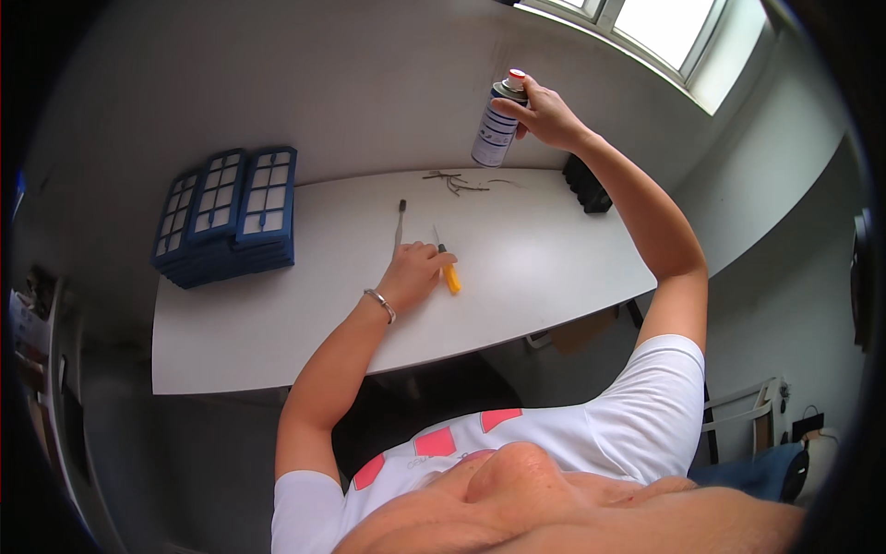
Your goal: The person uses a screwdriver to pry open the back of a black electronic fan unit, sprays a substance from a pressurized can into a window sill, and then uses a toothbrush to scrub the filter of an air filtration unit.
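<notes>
My right hand (546,118) is raised above the far side of the table, its fingers wrapped round a white and blue spray can (496,134) with a red and white top. The can leans slightly. Low over the table, my left hand (413,275) has curled fingers, its thumb lying across a yellow-handled tool (450,280) with a thin pointed tip. Right beside that hand is a small brush (401,222) with a dark head and slim handle; the handle's lower end is hidden by the hand.
Stacked blue-framed filters (221,249) with white grids stand at the left of the white table (535,268). Dark twig-like scraps (454,183) lie near the back edge. A black ridged object (588,186) sits at the back right. A window (664,37) is at upper right.
</notes>
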The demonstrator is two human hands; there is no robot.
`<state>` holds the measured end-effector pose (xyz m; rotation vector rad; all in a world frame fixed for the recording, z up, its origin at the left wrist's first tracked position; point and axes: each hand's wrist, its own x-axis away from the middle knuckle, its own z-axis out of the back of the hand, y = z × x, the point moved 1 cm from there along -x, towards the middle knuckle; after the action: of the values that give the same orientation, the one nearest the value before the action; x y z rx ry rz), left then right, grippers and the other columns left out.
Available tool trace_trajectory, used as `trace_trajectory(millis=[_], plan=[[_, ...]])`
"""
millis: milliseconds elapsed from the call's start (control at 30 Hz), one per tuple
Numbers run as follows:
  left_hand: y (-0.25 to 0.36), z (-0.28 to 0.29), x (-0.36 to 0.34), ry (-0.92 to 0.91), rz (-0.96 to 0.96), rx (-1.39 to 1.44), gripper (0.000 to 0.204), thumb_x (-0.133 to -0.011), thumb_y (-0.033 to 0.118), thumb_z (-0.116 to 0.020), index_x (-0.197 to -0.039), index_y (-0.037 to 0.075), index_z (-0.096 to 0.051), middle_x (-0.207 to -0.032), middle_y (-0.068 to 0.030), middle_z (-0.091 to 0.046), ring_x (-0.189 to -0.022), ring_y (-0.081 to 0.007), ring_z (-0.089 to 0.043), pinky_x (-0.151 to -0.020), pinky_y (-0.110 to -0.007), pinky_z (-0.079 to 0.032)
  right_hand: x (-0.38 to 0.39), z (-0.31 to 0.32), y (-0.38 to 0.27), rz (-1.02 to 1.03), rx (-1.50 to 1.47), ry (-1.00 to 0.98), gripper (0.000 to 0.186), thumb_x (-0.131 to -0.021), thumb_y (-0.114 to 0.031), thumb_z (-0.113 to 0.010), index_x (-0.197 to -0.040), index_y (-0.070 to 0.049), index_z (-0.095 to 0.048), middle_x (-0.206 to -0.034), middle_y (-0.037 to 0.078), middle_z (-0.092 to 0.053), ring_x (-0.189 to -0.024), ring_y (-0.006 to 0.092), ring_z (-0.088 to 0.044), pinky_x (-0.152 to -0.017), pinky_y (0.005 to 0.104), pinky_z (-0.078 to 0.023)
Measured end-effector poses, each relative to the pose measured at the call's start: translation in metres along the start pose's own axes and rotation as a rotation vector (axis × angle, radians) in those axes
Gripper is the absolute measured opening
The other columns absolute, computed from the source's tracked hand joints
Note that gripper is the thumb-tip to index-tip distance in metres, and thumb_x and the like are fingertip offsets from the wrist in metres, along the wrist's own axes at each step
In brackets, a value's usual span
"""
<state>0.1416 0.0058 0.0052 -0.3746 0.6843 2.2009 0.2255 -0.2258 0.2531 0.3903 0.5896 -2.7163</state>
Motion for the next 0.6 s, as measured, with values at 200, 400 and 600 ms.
trace_trajectory(millis=[200,400,600], plan=[[0.005,-0.001,-0.003,-0.001,-0.026,0.012,0.033,-0.084,0.002,-0.063,-0.113,0.018,-0.068,-0.096,-0.0048,-0.065,-0.099,-0.0244,-0.06,-0.092,-0.04,-0.042,0.011,0.041,0.084,-0.199,0.074,0.154,0.088,-0.089,-0.066,-0.058,-0.141,0.003,-0.041,-0.104,0.019,-0.068,-0.067,0.0174,-0.072,-0.074,0.0306,-0.06],[0.003,0.002,-0.002,0.016,-0.013,0.017,0.031,-0.086,0.002,-0.064,-0.112,0.017,-0.068,-0.095,-0.0045,-0.065,-0.098,-0.0237,-0.059,-0.092,-0.039,-0.042,-0.022,0.135,0.139,-0.185,0.066,0.594,0.089,-0.084,-0.074,-0.059,-0.124,0.006,-0.052,-0.096,0.015,-0.071,-0.065,0.0191,-0.073,-0.076,0.03,-0.059],[0.003,0.001,-0.003,-0.018,0.028,-0.019,0.03,-0.086,0.003,-0.064,-0.112,0.017,-0.068,-0.095,-0.0046,-0.065,-0.098,-0.0233,-0.06,-0.095,-0.039,-0.041,-0.098,0.201,0.166,-0.073,-0.035,1.036,0.086,-0.081,-0.056,-0.076,-0.127,0.01,-0.046,-0.106,0.017,-0.069,-0.069,0.0194,-0.073,-0.065,0.0261,-0.059]])
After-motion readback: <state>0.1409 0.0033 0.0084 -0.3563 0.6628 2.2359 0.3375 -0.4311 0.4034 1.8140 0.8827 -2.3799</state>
